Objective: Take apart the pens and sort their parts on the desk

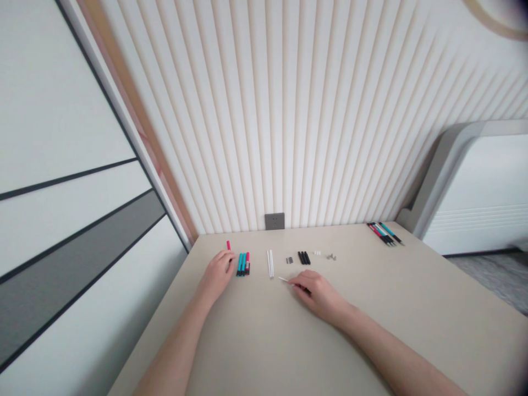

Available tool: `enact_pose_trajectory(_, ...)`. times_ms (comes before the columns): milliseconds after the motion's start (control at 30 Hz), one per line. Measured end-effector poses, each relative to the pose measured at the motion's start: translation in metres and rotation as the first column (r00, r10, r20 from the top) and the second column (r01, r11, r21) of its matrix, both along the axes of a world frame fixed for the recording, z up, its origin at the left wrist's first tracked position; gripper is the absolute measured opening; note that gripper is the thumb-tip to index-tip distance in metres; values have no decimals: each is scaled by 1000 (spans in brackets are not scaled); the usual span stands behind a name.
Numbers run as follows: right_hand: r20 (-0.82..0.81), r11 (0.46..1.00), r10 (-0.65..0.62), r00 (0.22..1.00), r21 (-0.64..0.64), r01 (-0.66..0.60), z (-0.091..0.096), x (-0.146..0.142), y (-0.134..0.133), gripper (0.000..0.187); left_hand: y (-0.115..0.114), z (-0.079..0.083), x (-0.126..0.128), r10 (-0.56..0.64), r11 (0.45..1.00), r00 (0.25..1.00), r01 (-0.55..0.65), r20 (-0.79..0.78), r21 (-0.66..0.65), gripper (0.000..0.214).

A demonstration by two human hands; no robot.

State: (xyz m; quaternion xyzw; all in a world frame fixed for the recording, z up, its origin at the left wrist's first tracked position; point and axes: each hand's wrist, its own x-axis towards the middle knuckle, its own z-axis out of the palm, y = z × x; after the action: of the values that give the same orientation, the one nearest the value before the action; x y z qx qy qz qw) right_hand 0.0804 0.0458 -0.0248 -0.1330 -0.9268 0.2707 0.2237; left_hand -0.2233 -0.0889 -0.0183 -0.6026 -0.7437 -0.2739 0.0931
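Observation:
At the left of the row, my left hand (pixel 218 273) is closed around the lower part of a pink pen barrel (pixel 228 245), whose top sticks out past the fingers. Just right of it lie two teal pen barrels (pixel 241 264) and another pink barrel (pixel 247 261), all with dark ends. My right hand (pixel 315 291) pinches a thin white pen refill (pixel 282 279) pointing left; a black part shows under the fingers. Between the hands lie white refills (pixel 270 264). Beyond the right hand are black grips (pixel 304 258) and small dark springs or clips (pixel 289 260).
Small white pieces (pixel 317 253) and metal tips (pixel 331 257) lie right of the grips. Several whole pens (pixel 383 234) rest at the table's (pixel 256 341) far right corner. A ribbed wall with a dark socket (pixel 274 221) stands behind; a white cabinet (pixel 82 264) borders the left.

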Motion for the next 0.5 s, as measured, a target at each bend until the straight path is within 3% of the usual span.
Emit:
enact_pose_trajectory(200,14,1000,-3,1000,-11,3,2,1,0,25,-6,3,6,166,958,983,-180,-81,-223,32)
enact_pose_trajectory(367,29,1000,-12,1000,-14,13,4,1,-1,26,-11,12,18,159,871,965,-237,-210,-430,45)
enact_pose_trajectory(500,30,1000,-13,999,-12,14,3,1,0,26,-12,17,27,131,845,966,-227,-223,-484,51)
